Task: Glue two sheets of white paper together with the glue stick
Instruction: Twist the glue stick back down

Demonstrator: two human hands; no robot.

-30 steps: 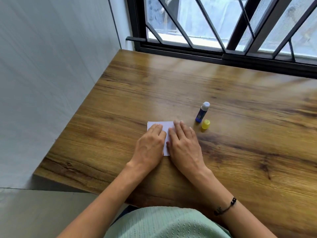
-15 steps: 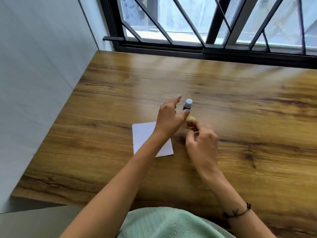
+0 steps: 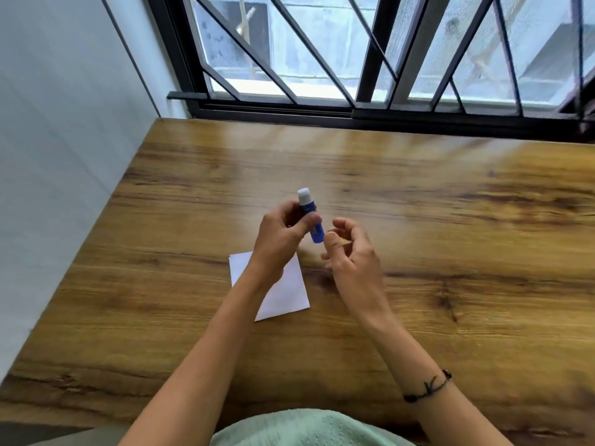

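My left hand grips a blue glue stick and holds it above the table, its white uncapped end pointing away from me. Just to its right, my right hand has its fingers curled around a small yellow cap, of which only a sliver shows. The white paper lies flat on the wooden table below my left wrist, partly hidden by my forearm. It looks like one stack; I cannot tell separate sheets apart.
A white wall runs along the table's left edge. A black-framed window with bars stands behind the far edge. A dark bracelet circles my right wrist.
Both hands left the paper. The left hand took the glue stick and lifted it off the table. The right hand picked up the yellow cap. The view shifted.
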